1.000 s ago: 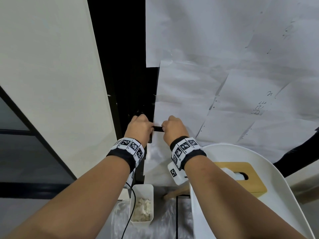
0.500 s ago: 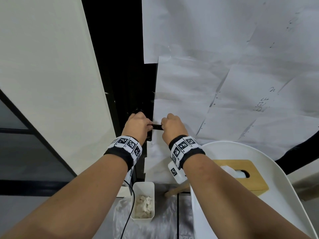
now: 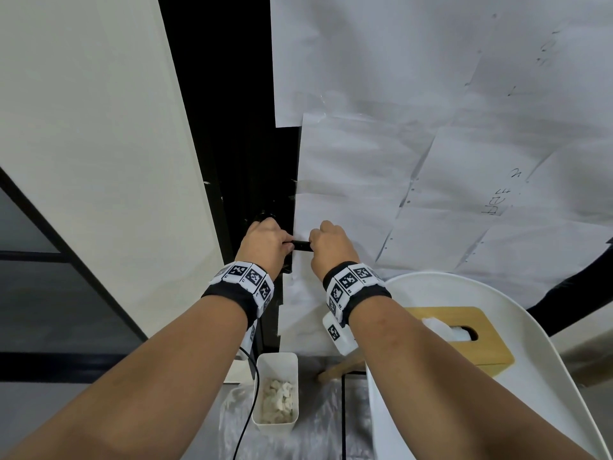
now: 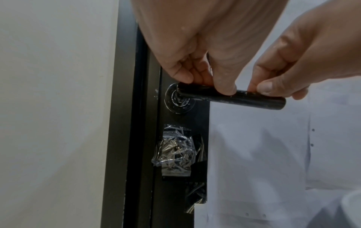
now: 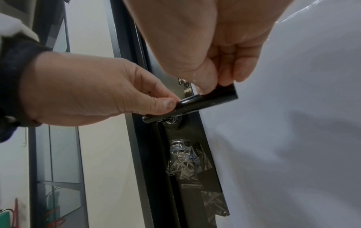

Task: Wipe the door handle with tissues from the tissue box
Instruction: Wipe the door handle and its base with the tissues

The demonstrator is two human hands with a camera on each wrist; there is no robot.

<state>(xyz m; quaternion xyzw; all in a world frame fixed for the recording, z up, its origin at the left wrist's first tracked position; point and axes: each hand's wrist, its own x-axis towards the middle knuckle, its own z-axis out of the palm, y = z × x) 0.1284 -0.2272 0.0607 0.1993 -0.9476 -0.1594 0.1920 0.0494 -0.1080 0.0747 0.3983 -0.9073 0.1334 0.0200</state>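
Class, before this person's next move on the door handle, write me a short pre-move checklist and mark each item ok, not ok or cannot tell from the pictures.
1. Left hand on the door handle: ok, fingers pinch it near the pivot.
2. Right hand on the handle: ok, fingers pinch it near the free end.
3. Tissue in either hand for wiping: not ok, no tissue shows at the fingers in either wrist view.
4. Tissue box stocked: ok, white tissue sticks out of its slot.
5. Handle clean: not ok, pale specks show along it.
6. White bin able to take waste: ok, its top is open.
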